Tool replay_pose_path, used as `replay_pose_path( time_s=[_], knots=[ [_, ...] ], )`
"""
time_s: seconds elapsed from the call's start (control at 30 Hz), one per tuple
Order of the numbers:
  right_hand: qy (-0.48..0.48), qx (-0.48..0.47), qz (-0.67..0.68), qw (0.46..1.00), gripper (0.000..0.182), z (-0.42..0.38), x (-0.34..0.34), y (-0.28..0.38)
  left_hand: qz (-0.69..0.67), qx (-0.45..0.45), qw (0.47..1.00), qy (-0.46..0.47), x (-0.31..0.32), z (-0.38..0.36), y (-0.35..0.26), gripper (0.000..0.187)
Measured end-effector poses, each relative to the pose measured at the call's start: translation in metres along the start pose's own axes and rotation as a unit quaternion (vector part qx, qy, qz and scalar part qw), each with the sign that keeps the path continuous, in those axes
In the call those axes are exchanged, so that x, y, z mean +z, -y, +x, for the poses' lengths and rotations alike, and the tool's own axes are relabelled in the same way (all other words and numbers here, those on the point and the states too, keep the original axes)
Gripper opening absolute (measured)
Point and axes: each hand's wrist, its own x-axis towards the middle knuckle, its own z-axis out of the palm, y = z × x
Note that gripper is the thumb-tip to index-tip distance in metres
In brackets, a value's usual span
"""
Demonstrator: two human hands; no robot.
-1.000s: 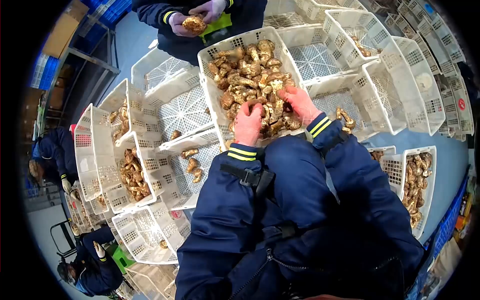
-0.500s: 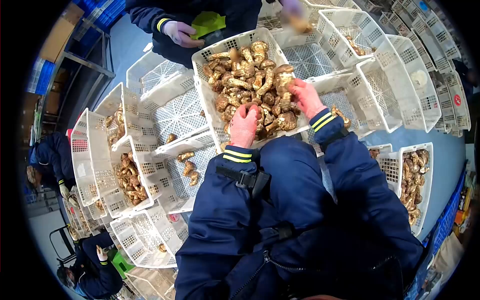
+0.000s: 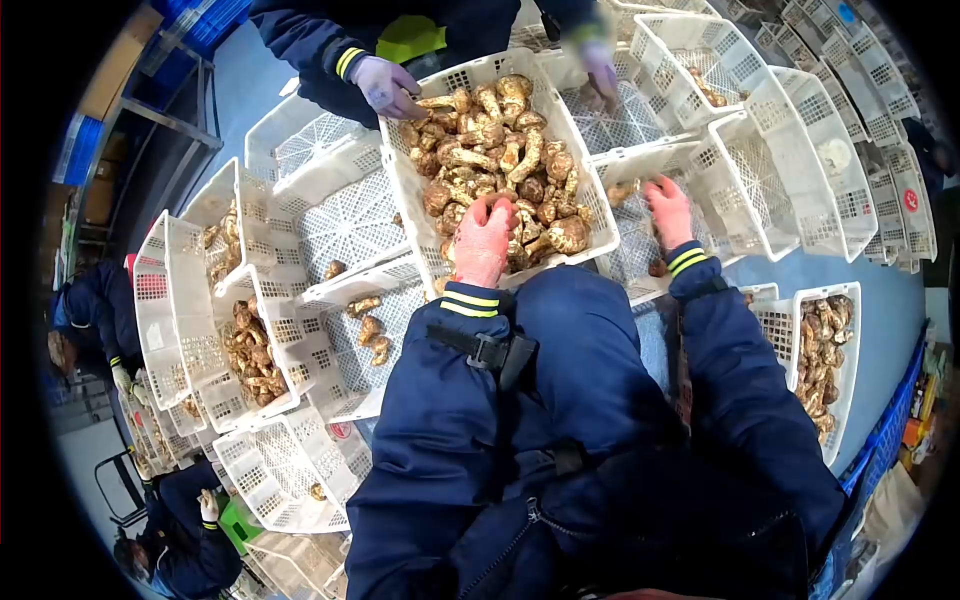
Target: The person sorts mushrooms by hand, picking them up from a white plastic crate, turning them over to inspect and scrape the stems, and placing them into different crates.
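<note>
A white slotted crate [image 3: 402,190] in front of me is piled with brown mushrooms [image 3: 490,140]. My left hand [image 3: 483,240], in a pink glove, is dug into the near edge of the pile with its fingers curled around a mushroom. My right hand [image 3: 668,208], also in a pink glove, reaches over the neighbouring white crate [image 3: 640,150] on the right. Its fingertips are on a single mushroom [image 3: 622,191] low inside that crate. My dark blue sleeves with yellow cuff stripes fill the lower view.
Across the crate, another person's purple-gloved hands [image 3: 385,88] [image 3: 600,70] are at the far rim. White crates surround me; those at the left [image 3: 250,350] [image 3: 370,325], right [image 3: 825,350] and far right [image 3: 710,90] hold mushrooms. Other workers crouch at lower left [image 3: 180,540].
My right hand left the mushroom pile carrying one mushroom and swung right over the neighbouring crate. My left hand stayed in the pile. The other person's hands came down to the far rim.
</note>
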Motion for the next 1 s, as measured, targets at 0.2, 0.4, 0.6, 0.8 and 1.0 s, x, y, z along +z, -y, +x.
replay_pose_path(
  time_s=[0.2,0.4,0.6,0.8,1.0],
  knots=[
    [0.37,-0.178,-0.382,0.828,0.057,-0.036,0.085,0.068,0.0,0.012,1.0,-0.009,-0.002,0.001,0.003,0.029],
    [0.351,-0.181,-0.53,0.75,0.072,-0.037,0.103,0.043,0.028,-0.007,1.0,0.002,0.0,-0.002,-0.003,0.031],
    [0.334,-0.141,-0.602,0.711,0.06,-0.041,0.112,0.063,0.022,-0.001,1.0,0.009,-0.005,0.0,0.002,0.034],
    [0.366,-0.178,-0.533,0.742,0.064,-0.028,0.11,0.051,0.02,0.006,1.0,-0.003,-0.006,0.005,0.006,0.029],
    [0.384,-0.128,-0.597,0.693,0.077,-0.034,0.126,0.055,-0.007,0.0,1.0,-0.006,-0.004,0.003,0.004,0.028]
  ],
)
